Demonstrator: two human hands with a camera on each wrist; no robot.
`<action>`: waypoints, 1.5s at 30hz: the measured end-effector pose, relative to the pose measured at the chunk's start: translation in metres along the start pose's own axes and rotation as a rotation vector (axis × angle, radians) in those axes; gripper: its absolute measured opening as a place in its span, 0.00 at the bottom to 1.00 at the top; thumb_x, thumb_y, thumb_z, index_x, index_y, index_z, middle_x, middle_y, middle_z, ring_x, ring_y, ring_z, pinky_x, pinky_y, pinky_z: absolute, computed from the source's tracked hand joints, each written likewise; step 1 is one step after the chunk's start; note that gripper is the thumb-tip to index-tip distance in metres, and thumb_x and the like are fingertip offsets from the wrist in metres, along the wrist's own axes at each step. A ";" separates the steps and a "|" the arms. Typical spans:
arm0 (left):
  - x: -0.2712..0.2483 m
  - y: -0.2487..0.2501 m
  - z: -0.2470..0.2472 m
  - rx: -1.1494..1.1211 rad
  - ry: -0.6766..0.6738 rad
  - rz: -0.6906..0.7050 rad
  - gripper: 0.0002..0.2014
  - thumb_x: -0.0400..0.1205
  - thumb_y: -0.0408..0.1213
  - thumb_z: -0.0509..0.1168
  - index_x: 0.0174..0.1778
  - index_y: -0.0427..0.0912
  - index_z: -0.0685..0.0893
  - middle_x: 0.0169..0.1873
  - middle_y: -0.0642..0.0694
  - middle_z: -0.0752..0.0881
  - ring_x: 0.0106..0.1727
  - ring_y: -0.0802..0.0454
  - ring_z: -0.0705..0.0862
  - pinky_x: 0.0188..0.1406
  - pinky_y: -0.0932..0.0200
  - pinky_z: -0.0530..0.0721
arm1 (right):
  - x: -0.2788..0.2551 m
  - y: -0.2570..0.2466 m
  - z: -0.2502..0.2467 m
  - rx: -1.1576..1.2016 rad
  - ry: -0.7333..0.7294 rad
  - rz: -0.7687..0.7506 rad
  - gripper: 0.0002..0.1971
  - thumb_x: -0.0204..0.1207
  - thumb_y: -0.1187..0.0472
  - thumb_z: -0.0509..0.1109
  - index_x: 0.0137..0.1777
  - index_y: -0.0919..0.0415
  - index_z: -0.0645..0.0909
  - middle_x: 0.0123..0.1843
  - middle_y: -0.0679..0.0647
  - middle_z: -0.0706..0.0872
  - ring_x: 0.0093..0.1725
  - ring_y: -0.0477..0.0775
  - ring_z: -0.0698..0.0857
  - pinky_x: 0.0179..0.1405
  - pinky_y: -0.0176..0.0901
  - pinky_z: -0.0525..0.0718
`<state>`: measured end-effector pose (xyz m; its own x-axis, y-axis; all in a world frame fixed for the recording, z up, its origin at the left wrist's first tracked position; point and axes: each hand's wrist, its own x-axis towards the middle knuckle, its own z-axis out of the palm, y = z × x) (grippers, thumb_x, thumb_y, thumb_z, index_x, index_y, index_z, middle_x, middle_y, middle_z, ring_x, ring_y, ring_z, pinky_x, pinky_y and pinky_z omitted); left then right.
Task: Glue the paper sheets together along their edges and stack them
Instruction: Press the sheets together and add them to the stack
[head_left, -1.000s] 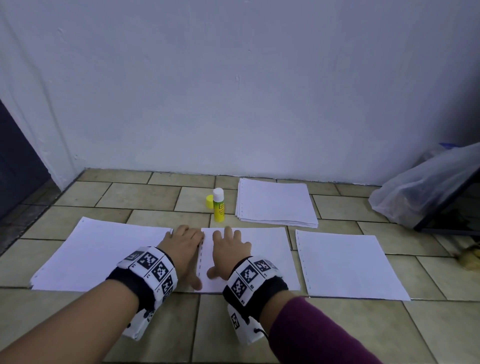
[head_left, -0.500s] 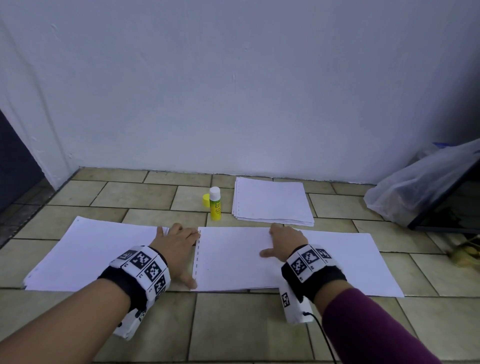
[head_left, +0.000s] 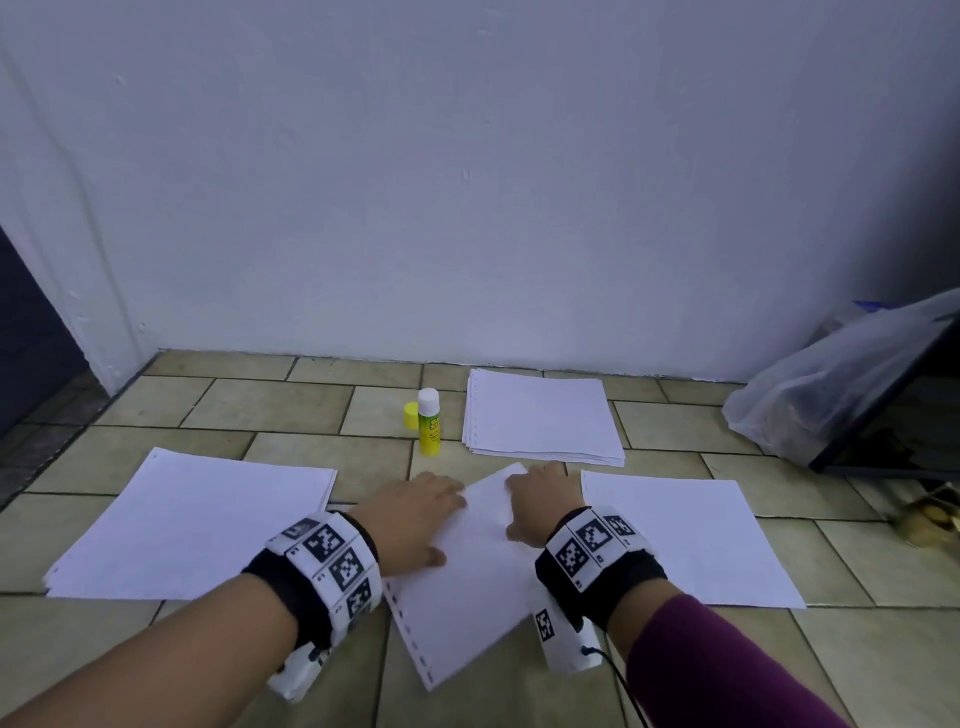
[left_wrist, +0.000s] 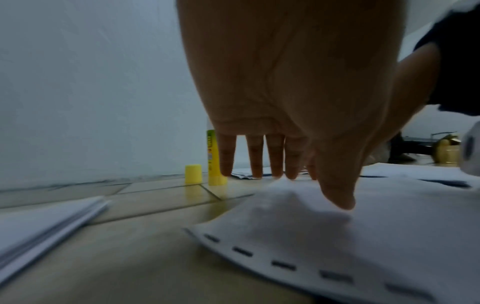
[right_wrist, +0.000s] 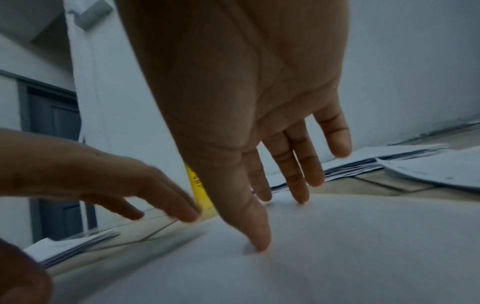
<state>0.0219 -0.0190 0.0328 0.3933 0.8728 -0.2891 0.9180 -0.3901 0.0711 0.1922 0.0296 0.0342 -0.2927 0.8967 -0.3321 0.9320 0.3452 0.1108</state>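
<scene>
A single white sheet (head_left: 467, 577) with a punched edge lies askew on the tiled floor between my hands. My left hand (head_left: 415, 512) lies flat on its left part, fingers straight; its thumb (left_wrist: 337, 199) touches the paper (left_wrist: 350, 246). On the sheet's far right corner rests my right hand (head_left: 543, 501), also flat, with the thumb (right_wrist: 259, 240) pressing the paper (right_wrist: 337, 257). A pile of sheets (head_left: 197, 519) lies to the left, another sheet (head_left: 685, 540) to the right, and a stack (head_left: 540, 415) behind. An uncapped yellow glue stick (head_left: 429, 423) stands by its cap (head_left: 410, 415).
The white wall rises just behind the back stack. A clear plastic bag (head_left: 831, 384) and a dark slanted board sit at the far right. A dark doorway opens at the far left. Bare tiles show in front of the sheets.
My right hand came back from the right sheet's edge onto the middle sheet. The middle sheet has turned askew and now lies apart from both neighbouring sheets.
</scene>
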 end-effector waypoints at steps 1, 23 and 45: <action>0.000 0.006 0.004 -0.006 -0.040 0.017 0.31 0.82 0.49 0.64 0.80 0.44 0.64 0.78 0.47 0.64 0.77 0.49 0.64 0.74 0.49 0.68 | -0.003 -0.004 0.001 0.023 0.015 -0.016 0.20 0.79 0.55 0.66 0.68 0.61 0.74 0.68 0.58 0.76 0.70 0.60 0.71 0.66 0.53 0.72; -0.020 -0.016 0.012 0.017 -0.090 -0.234 0.44 0.80 0.63 0.60 0.84 0.41 0.52 0.84 0.46 0.55 0.84 0.50 0.51 0.82 0.49 0.55 | -0.002 -0.051 0.004 0.164 -0.172 -0.377 0.50 0.73 0.49 0.75 0.85 0.58 0.44 0.86 0.51 0.44 0.84 0.52 0.49 0.82 0.62 0.46; -0.012 -0.011 -0.002 0.030 -0.008 -0.172 0.31 0.81 0.52 0.66 0.77 0.44 0.68 0.83 0.49 0.52 0.82 0.46 0.57 0.79 0.47 0.60 | -0.009 -0.018 0.004 -0.009 -0.063 -0.189 0.42 0.67 0.48 0.79 0.78 0.54 0.64 0.74 0.56 0.68 0.76 0.60 0.61 0.72 0.60 0.67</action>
<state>0.0076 -0.0245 0.0374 0.2295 0.9251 -0.3023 0.9699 -0.2434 -0.0083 0.1789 0.0140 0.0316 -0.4480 0.7965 -0.4060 0.8595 0.5087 0.0495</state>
